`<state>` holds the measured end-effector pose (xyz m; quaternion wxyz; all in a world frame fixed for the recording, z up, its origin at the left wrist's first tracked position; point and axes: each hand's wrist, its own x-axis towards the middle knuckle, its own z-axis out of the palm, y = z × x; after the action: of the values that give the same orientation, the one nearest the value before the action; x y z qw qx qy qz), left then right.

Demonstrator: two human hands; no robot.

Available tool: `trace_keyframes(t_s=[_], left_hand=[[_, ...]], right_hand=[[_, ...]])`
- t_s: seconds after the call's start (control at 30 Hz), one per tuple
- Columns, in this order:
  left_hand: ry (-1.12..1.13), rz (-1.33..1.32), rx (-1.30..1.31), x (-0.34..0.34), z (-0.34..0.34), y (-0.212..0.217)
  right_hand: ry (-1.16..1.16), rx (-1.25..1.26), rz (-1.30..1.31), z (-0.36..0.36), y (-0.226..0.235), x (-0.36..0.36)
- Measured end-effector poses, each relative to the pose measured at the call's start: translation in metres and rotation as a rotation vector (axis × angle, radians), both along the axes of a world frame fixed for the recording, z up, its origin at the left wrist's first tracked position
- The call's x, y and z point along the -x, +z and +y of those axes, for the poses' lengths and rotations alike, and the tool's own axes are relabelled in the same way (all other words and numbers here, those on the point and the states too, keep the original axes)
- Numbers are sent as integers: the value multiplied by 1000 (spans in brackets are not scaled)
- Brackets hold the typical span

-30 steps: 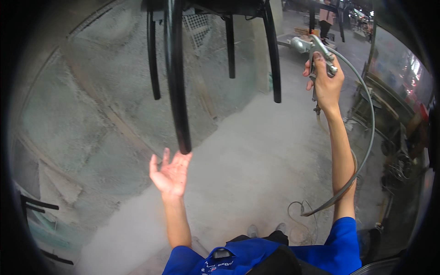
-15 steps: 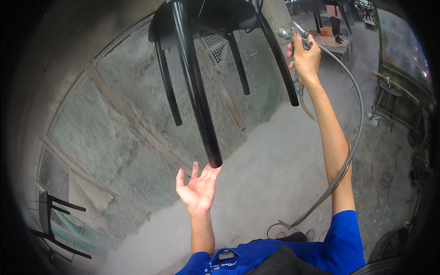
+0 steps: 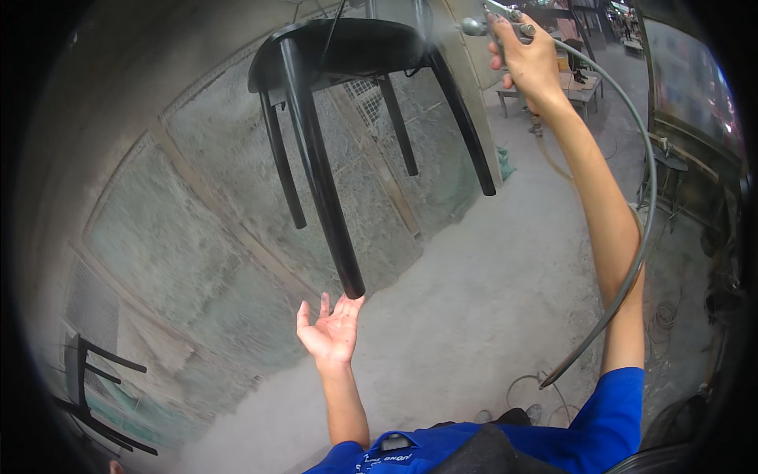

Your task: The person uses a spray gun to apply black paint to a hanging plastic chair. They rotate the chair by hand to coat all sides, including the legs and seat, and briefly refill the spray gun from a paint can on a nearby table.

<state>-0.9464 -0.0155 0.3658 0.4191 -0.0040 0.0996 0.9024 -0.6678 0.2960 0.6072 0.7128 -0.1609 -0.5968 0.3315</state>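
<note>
Head view: a black stool [image 3: 347, 55] is hung in the upper centre, its nearest leg [image 3: 320, 170] touched at the foot by the spread, empty left hand [image 3: 332, 332]. A spray gun [image 3: 493, 20] is gripped by the right hand [image 3: 529, 63] at upper right. The stool is judged stiff, light, free-swinging and wet; it is best steadied at the leg tip.

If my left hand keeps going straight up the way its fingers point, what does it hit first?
The left hand would meet the foot of the nearest black chair leg, just above its fingertips; they may already touch, since depth is unclear.
</note>
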Motion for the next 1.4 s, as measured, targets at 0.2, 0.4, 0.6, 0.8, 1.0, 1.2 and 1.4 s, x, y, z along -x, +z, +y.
trace_keyframes(t_s=[0.2,0.4,0.6,0.8,1.0,1.2,1.4], left_hand=[[0,-16,20,5,1,-8],[-42,-66,-5,6,-3,-7],[-61,16,-1,14,-3,-24],[549,108,420,69,-42,-55],[681,232,528,59,-60,-69],[-166,49,78,-1,-38,-67],[-167,35,25,11,-31,-33]], right_hand=[[235,-235,-151,-38,42,5],[13,-895,-508,-122,98,16],[105,-1208,-809,-118,53,31],[560,-908,-1005,-119,-69,36],[783,-539,-1263,-78,-126,50],[-503,-1010,-1163,20,-136,69],[-353,-877,-1373,77,-173,136]])
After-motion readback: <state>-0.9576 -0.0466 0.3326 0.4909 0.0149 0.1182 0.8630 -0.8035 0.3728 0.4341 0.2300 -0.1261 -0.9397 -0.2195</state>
